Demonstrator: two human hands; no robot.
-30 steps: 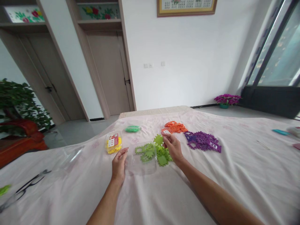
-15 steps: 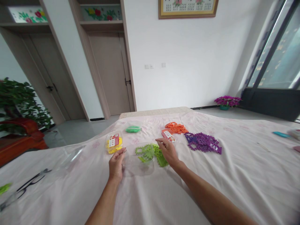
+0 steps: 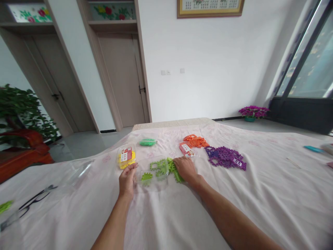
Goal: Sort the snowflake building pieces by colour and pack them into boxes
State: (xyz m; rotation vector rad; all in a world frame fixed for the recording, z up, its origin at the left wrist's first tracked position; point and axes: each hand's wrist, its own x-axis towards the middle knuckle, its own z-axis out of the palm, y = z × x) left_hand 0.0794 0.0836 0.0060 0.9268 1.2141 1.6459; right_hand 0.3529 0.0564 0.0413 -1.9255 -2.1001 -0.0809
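My left hand (image 3: 127, 180) pinches the left rim of a clear plastic box (image 3: 158, 187) on the cloth. Inside the box, towards its left, lies a flat lime-green toothed piece (image 3: 147, 176). Lime-green interlocking plastic pieces (image 3: 170, 165) lie in a pile at the box's far right side, partly seen through its clear wall. Over this pile my right hand (image 3: 186, 169) is lowered, its fingers curled down onto the pieces; the fingertips are partly hidden. Just beyond my left hand sits a clear box of yellow pieces (image 3: 127, 158) with a red and white label.
Farther back are a pack of green pieces (image 3: 147, 142), orange pieces (image 3: 195, 141) and a labelled lid (image 3: 186, 150). Purple pieces (image 3: 225, 158) are heaped on the right. Eyeglasses (image 3: 36, 198) and a clear plastic container (image 3: 80, 172) lie left on the bedsheet (image 3: 156, 222).
My right hand has come down onto the lime-green pile, its fingers curling in. A lime-green piece now lies farther left in the clear box. My left hand and the box have shifted slightly left.
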